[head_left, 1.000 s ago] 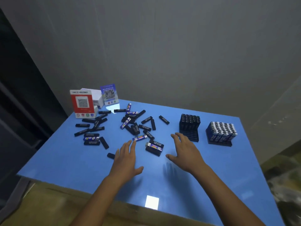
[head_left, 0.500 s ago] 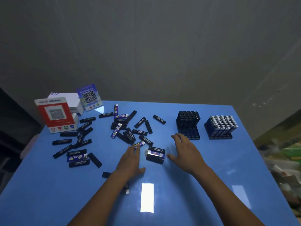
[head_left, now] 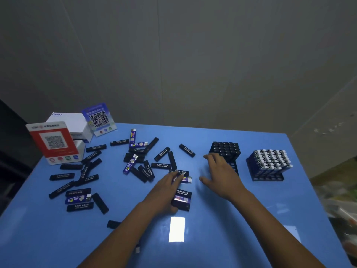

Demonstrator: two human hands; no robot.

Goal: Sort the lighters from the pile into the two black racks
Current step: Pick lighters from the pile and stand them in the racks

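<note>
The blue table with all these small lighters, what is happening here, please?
A person is sorting lighters into two black racks on the blue table. The left hand reaches over a blue lighter at the near edge of the scattered pile, fingers straight. The right hand hovers open in front of the rack of black lighters. The rack of blue lighters stands to the right of it. Many lighters are not yet sorted.
</note>
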